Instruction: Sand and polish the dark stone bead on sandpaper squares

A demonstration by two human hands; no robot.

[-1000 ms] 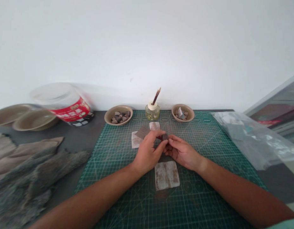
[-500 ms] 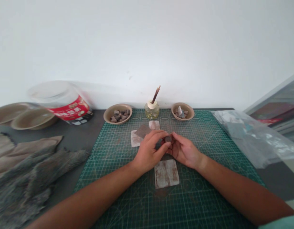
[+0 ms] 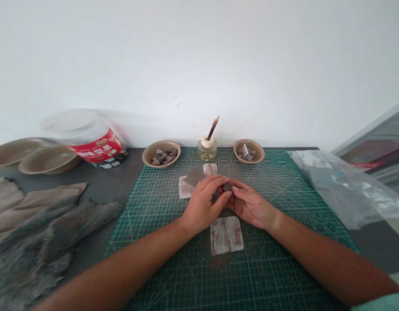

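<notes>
Between my two hands is a small dark grey stone [image 3: 228, 187]. My left hand [image 3: 206, 199] pinches it with thumb and fingers from the left. From the right, my right hand [image 3: 251, 204] has its thumb on the stone and its fingers curled beneath. Just left of my left hand lies a grey-brown sheet [image 3: 194, 177], partly over a stained white pad [image 3: 185, 190]. Another stained pad [image 3: 210, 169] lies behind my hands, and a larger brown-stained pad [image 3: 227, 235] lies in front of them, all on the green cutting mat [image 3: 160, 259].
Two bowls of small stones [image 3: 161, 154] [image 3: 248, 151] flank a glass jar [image 3: 207, 151] along the wall. At the left are a red-labelled tub [image 3: 96, 144], two brown bowls [image 3: 49, 162] and grey cloths [image 3: 57, 233]. A clear plastic bag [image 3: 345, 190] lies at the right.
My right thumb has moved left onto the stone, and its fingers have closed in more. The stone has turned slightly between my hands.
</notes>
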